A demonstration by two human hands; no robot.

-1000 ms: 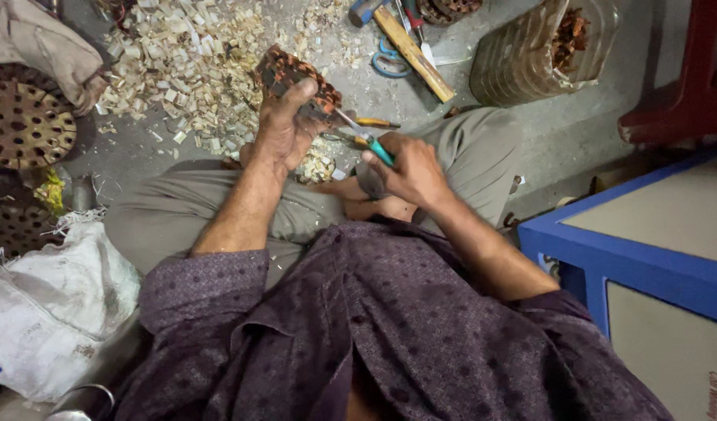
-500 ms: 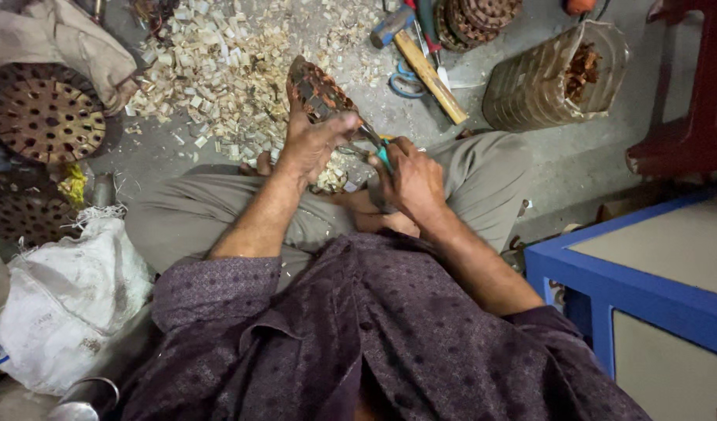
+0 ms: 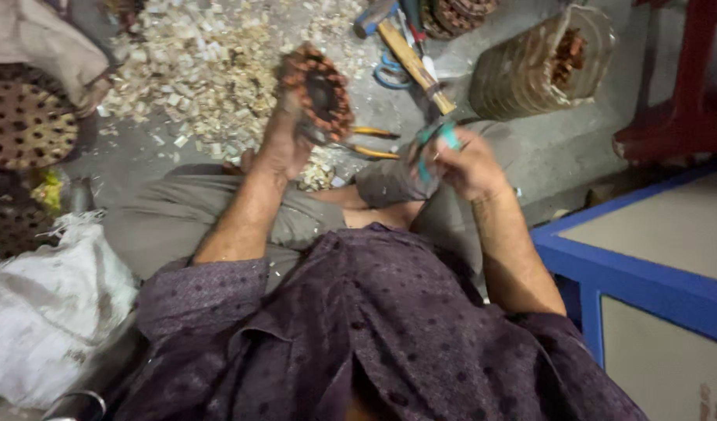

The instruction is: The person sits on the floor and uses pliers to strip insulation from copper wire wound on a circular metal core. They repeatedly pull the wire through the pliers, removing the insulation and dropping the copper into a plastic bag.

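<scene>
My left hand [image 3: 282, 144] grips a round motor stator [image 3: 319, 92] wound with copper wire, holding it tilted above the floor in front of my crossed legs. My right hand [image 3: 464, 162] is closed on a small tool with teal handles [image 3: 436, 140], lifted off to the right of the stator and apart from it. Below the stator lies a pair of pliers with orange handles [image 3: 370, 143] on the floor beside my knee.
A heap of pale cut scraps [image 3: 195, 62] covers the floor ahead. A hammer [image 3: 409, 54] and blue-handled cutters lie beyond. A ribbed basket [image 3: 534, 66] stands at the right, round perforated discs [image 3: 23, 125] at the left, a white sack [image 3: 51, 312] at my left side, a blue cabinet [image 3: 647, 265] at my right.
My right hand has pulled away from the stator to the right with the teal tool. My left hand still holds the stator, now turned more face-on. The orange-handled pliers have come into view.
</scene>
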